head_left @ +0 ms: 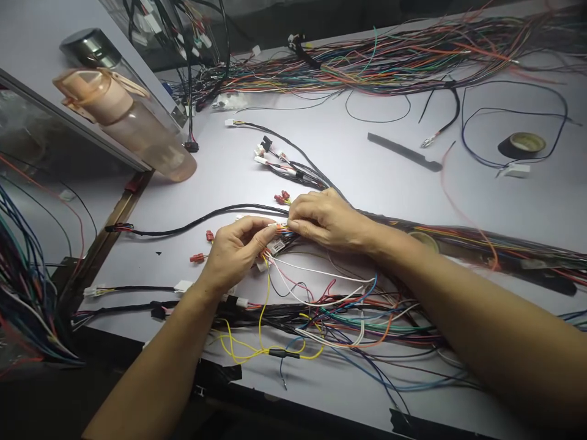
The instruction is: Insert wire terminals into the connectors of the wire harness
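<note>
My left hand [238, 250] pinches a small white connector [273, 227] between thumb and fingertips. Thin multicoloured wires [284, 228] run from it to my right hand [321, 220], whose thumb and fingers are closed on them. Just below my fingers lies a white connector with a label [277, 247]. Red connectors [282, 197] on short yellow wires sit above, near my right hand's knuckles, and another red connector [197, 258] lies left of my left hand. A black-sleeved cable [206, 215] passes behind both hands.
Two bottles [132, 131] stand at the upper left. Loose wires [358, 61] stretch across the back; a taped harness [275, 315] lies in front. A black strip [403, 151] and a tape roll [527, 143] are at the right. Yellow wires [247, 351] loop near the front edge.
</note>
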The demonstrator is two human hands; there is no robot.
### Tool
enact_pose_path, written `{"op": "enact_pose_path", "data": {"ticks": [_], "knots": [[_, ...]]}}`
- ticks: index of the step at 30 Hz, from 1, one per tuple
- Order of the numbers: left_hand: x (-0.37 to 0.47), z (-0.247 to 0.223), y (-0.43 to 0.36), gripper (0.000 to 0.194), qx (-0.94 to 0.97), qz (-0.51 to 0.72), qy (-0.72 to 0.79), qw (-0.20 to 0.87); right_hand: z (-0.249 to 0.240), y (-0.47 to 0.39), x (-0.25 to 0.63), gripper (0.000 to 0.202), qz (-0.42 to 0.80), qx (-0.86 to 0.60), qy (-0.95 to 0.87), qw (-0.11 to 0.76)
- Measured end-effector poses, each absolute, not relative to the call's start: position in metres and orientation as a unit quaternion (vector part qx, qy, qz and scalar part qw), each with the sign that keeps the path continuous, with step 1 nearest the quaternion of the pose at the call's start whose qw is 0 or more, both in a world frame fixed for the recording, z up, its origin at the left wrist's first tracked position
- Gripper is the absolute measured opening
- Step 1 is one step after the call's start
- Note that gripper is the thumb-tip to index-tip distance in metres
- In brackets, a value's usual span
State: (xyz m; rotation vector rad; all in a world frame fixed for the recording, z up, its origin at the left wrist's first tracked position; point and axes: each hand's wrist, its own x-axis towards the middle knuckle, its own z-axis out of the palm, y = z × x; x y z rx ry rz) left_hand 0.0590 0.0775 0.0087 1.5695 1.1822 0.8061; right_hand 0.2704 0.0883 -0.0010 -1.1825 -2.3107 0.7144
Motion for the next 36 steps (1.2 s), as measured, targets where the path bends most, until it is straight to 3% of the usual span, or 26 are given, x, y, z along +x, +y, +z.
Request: {"op": "enact_pose_path", "data": {"ticks": [8, 16, 36], "knots": [[0.059, 0.004, 0.081, 0.02, 0.582, 0.337, 0.501, 0.545, -0.002, 0.094, 0.28, 0.013, 0.226, -0.418, -0.845, 0.244], [0.061, 0.007, 0.083, 0.018, 0.587, 0.333, 0.509, 0.534, -0.004, 0.094, 0.276, 0.026, 0.146, -0.416, -0.868, 0.23], [0.061, 0.005, 0.085, 0.023, 0.572, 0.315, 0.522, 0.549, 0.005, 0.087, 0.268, 0.034, 0.077, -0.407, -0.894, 0.17]]}}
